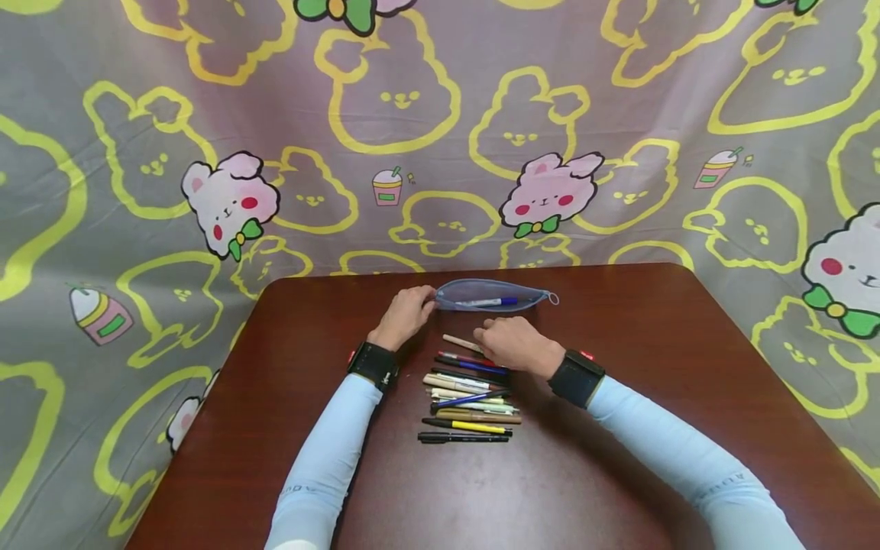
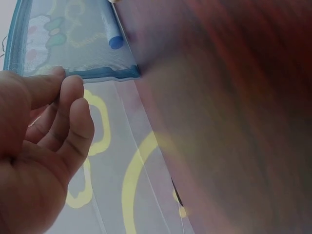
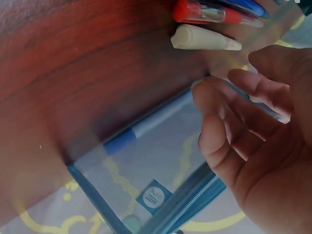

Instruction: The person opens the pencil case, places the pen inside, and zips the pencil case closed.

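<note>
At the far side of the table stands a blue mesh zip pencil case, its mouth spread open. Inside it lies a white-and-blue marker. My left hand pinches the left end of the case between thumb and fingers, as the left wrist view shows at the case's edge. In front of the case, my right hand hovers with loosely bent fingers, thumb apart and nothing between them. Closest to those fingers is a cream pen, with a red-capped pen beside it.
Below the right hand, several pens lie in a rough column across the brown table, among them a yellow-and-black pen. Nearest me is a black pen. A patterned curtain hangs behind the table's far edge.
</note>
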Tool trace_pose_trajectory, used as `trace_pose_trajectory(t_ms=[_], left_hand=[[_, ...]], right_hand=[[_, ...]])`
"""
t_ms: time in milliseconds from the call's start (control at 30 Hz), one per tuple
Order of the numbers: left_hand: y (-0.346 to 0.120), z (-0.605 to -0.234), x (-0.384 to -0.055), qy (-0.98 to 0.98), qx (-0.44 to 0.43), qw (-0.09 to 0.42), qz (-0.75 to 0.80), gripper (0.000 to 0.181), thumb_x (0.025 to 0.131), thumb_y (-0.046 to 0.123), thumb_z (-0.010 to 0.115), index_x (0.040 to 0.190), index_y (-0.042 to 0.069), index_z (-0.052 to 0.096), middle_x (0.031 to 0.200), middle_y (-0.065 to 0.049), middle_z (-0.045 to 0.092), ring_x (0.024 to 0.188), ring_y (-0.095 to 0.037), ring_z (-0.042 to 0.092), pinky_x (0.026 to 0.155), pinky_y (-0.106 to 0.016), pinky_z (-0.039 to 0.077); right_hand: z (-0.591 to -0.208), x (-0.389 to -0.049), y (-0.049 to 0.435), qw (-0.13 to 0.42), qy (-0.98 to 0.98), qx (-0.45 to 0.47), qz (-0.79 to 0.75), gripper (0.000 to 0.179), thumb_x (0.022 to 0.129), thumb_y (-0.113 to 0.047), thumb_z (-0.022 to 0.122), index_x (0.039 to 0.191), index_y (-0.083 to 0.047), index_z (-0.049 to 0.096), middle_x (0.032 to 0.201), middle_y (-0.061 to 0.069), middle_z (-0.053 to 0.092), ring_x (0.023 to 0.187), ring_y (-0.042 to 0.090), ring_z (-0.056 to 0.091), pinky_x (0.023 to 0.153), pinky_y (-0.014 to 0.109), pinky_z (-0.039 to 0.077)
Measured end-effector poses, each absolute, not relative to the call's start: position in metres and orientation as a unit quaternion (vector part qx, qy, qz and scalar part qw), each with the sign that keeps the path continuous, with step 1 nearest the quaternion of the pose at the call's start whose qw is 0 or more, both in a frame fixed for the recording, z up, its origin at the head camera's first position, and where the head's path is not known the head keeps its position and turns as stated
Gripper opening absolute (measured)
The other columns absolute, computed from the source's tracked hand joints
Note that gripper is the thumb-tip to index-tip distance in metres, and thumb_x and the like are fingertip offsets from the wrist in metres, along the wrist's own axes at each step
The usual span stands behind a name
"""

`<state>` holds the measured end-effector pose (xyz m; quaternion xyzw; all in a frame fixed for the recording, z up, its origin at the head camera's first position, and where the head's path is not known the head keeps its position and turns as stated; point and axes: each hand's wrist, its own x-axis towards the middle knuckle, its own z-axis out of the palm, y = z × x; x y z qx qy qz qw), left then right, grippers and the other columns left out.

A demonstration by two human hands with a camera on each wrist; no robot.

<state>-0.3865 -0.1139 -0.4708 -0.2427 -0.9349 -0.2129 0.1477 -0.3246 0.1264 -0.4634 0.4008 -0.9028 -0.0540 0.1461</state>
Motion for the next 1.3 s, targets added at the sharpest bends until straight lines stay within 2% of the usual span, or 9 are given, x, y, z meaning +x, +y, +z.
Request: trace_pose_trajectory(t_ms=[133,400,600,800,1067,1300], left_hand=[[-0.113,-0.468,-0.387,-0.935,-0.244,0.156,-0.205,0.016,0.095,0.015,0.064,0.106,0.005,0.068,0.103,-0.012,0.072,0.096,-0.026,0.069,0.082,-0.038,0.055],[-0.114,-0.466,-0.388,-0.934,-0.248,0.157,-0.205,0.014,0.095,0.015,0.065,0.103,0.005,0.069,0.101,-0.011,0.072,0.094,-0.025,0.069,0.079,-0.038,0.055],[-0.113,-0.468,-0.385,-0.931,-0.257,0.162,-0.201,0.017,0.095,0.015,0.064,0.107,0.004,0.07,0.102,-0.012,0.072,0.095,-0.025,0.069,0.08,-0.038,0.055],[-0.113,-0.472,-0.383,-0.932,-0.258,0.167,-0.193,0.017,0.094,0.014,0.065,0.106,0.003,0.071,0.101,-0.012,0.073,0.096,-0.026,0.069,0.082,-0.038,0.055],[-0.112,-0.474,-0.383,-0.929,-0.266,0.167,-0.197,0.016,0.093,0.014,0.066,0.104,0.003,0.071,0.098,-0.012,0.073,0.093,-0.025,0.069,0.08,-0.038,0.055],[-0.112,-0.472,-0.383,-0.928,-0.265,0.165,-0.205,0.016,0.094,0.012,0.065,0.105,0.003,0.071,0.1,-0.012,0.073,0.094,-0.026,0.069,0.081,-0.038,0.055]], right_hand=[[-0.464,-0.328,0.126,0.141,-0.908,0.392,-0.047,0.011,0.091,-0.021,0.068,0.084,-0.014,0.064,0.069,0.003,0.057,0.058,0.016,0.056,0.044,0.03,0.04],[-0.466,-0.332,0.125,0.077,-0.926,0.368,-0.041,0.007,0.089,-0.019,0.069,0.087,-0.015,0.065,0.073,0.002,0.058,0.061,0.014,0.056,0.047,0.029,0.041],[-0.472,-0.331,0.123,0.068,-0.93,0.359,-0.038,0.006,0.089,-0.019,0.069,0.087,-0.015,0.065,0.075,0.002,0.06,0.063,0.015,0.059,0.049,0.032,0.046],[-0.477,-0.329,0.122,0.078,-0.928,0.363,-0.036,0.004,0.089,-0.017,0.068,0.088,-0.013,0.067,0.075,0.003,0.059,0.06,0.015,0.058,0.049,0.031,0.045],[-0.471,-0.325,0.124,0.087,-0.93,0.355,-0.033,0.006,0.087,-0.015,0.068,0.082,-0.015,0.065,0.074,0.002,0.057,0.058,0.014,0.056,0.048,0.031,0.045],[-0.45,-0.323,0.133,0.119,-0.925,0.359,-0.039,0.005,0.089,-0.017,0.068,0.092,-0.013,0.069,0.079,0.003,0.06,0.062,0.015,0.057,0.05,0.029,0.046]])
